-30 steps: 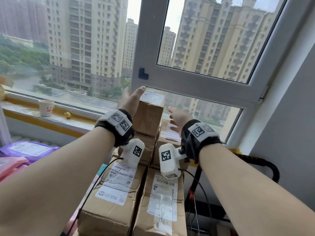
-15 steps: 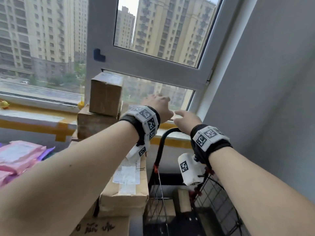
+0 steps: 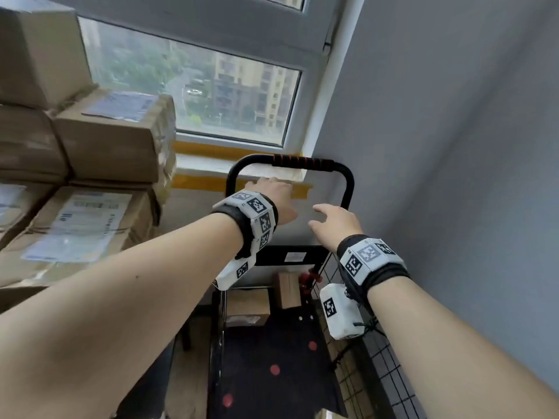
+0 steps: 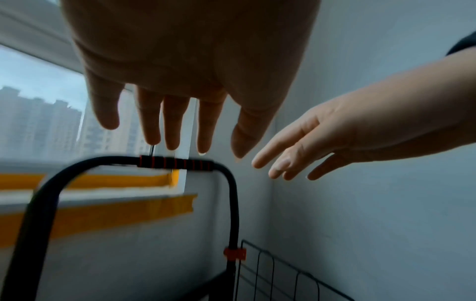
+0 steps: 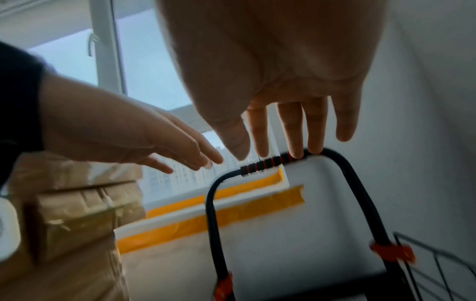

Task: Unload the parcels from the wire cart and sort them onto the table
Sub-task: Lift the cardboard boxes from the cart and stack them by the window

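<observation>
The black wire cart (image 3: 381,373) stands in the corner under the window, its black handle (image 3: 302,162) with a red-striped grip at the far end. Two small brown parcels (image 3: 248,303) (image 3: 289,290) lie at the far end of the cart's floor. My left hand (image 3: 272,192) and right hand (image 3: 329,222) both hover over the cart, short of the handle (image 4: 177,162) (image 5: 268,163), fingers straight and spread. Neither hand holds anything. Stacked cardboard parcels (image 3: 115,137) fill the table at the left.
A grey wall (image 3: 453,146) runs close along the cart's right side. The window sill (image 3: 211,164) with orange tape lies just behind the handle. The parcel stack (image 5: 77,213) reaches up to the cart's left side. The cart's dark floor (image 3: 272,358) has red dots.
My view has swung right and down from the parcel stack to the cart. Both hands left the stacked box and moved right, over the cart toward its handle.
</observation>
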A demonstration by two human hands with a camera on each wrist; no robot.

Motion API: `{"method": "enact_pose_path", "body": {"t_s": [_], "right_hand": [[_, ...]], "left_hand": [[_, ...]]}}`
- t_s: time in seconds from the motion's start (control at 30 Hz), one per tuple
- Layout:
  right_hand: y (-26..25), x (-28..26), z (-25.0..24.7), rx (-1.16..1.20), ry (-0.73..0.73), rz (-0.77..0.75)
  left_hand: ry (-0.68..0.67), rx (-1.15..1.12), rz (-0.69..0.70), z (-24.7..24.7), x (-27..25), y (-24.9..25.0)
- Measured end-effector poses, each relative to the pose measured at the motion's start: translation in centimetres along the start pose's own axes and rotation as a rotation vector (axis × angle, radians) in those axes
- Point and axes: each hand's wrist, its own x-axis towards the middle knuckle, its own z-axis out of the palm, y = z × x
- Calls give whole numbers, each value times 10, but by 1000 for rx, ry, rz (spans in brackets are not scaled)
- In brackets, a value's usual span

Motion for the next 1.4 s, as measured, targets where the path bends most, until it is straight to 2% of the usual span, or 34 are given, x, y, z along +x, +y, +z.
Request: {"method": "enact_pose_path", "body": {"t_s": [0.2, 0.37, 0.63, 0.9, 1.07, 1.17, 1.3, 1.4], "right_hand": [[109, 56, 55, -5, -204, -38], [162, 90, 113, -28, -366, -39], [167, 127, 223, -70, -541, -72], [184, 182, 321, -121, -624, -20], [187, 193, 388, -66, -693, -2], [188, 193, 419, -33, -725, 29], [196, 195, 449, -1, -742, 71], [205, 200, 460, -5, -762, 134]], "left_hand": [[-196, -67, -185, 109, 60, 48], [-266, -105, -303, 192, 79, 55], [-375, -49, -357, 292, 99, 22], [-456, -62, -367, 401, 148, -25], [-517, -114, -377, 470, 165, -44], [-520, -75, -359, 499, 172, -53], [-663, -14, -301, 527, 177, -70], [-698, 51, -264, 548, 176, -79]]}}
